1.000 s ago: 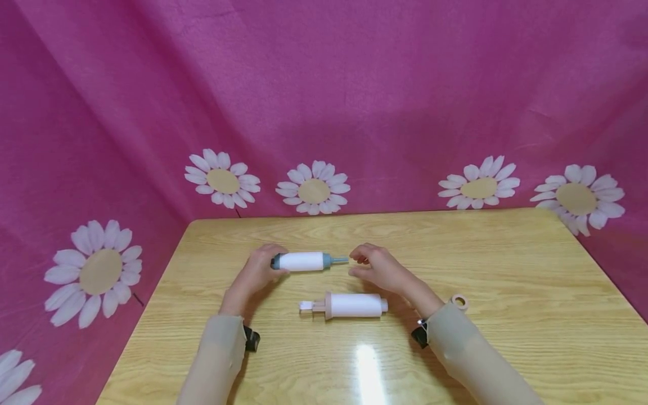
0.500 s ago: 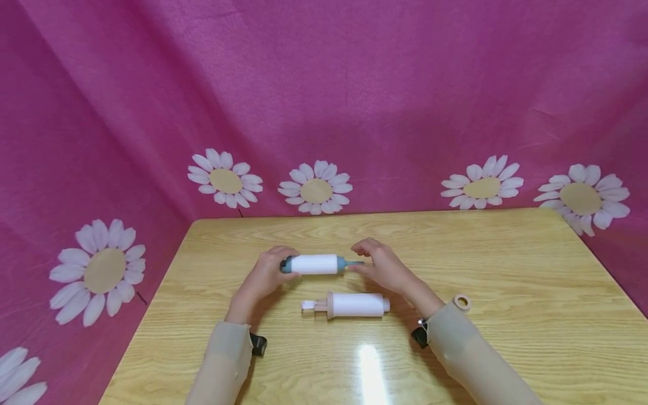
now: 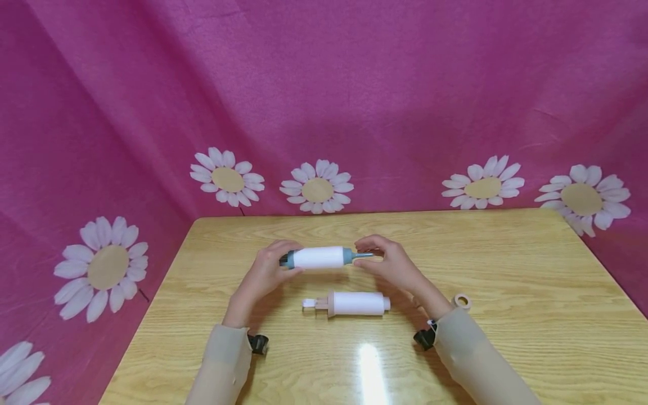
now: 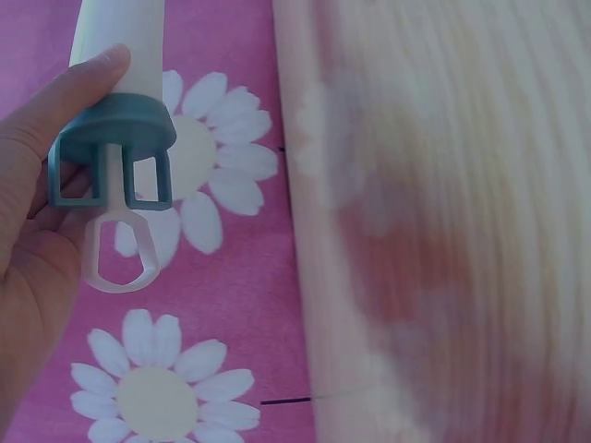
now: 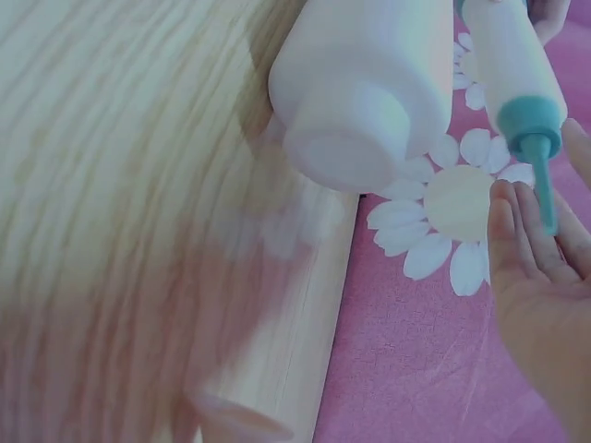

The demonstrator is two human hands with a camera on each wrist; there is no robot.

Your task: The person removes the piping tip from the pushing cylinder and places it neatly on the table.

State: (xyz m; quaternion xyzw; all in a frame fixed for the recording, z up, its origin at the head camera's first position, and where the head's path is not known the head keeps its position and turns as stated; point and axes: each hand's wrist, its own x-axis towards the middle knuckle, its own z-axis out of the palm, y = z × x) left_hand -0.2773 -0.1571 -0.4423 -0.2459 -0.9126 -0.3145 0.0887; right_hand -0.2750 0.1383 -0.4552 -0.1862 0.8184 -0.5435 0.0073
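My left hand (image 3: 265, 270) grips a teal-and-white syringe (image 3: 319, 257) at its handle end, thumb along the white barrel. The syringe lies level above the table, nozzle to the right. In the left wrist view its teal finger loops (image 4: 83, 180) and white plunger ring (image 4: 122, 254) show below that hand. My right hand (image 3: 392, 261) is around the thin teal nozzle (image 5: 543, 189), its fingers straight behind it and the thumb off to one side. Nearer me lies a second syringe (image 3: 356, 304), white with a beige flange, its plunger end to the left.
A small beige ring (image 3: 462, 301) lies on the wooden table (image 3: 531, 315) by my right sleeve. Behind the table hangs a pink cloth (image 3: 395, 112) with white flowers. Black wrist cameras (image 3: 259, 344) are strapped to both wrists.
My left hand has carried the teal-and-white syringe rightward and up from the table. Its nozzle now reaches between my right thumb and fingers. The beige-flanged syringe stays in place.
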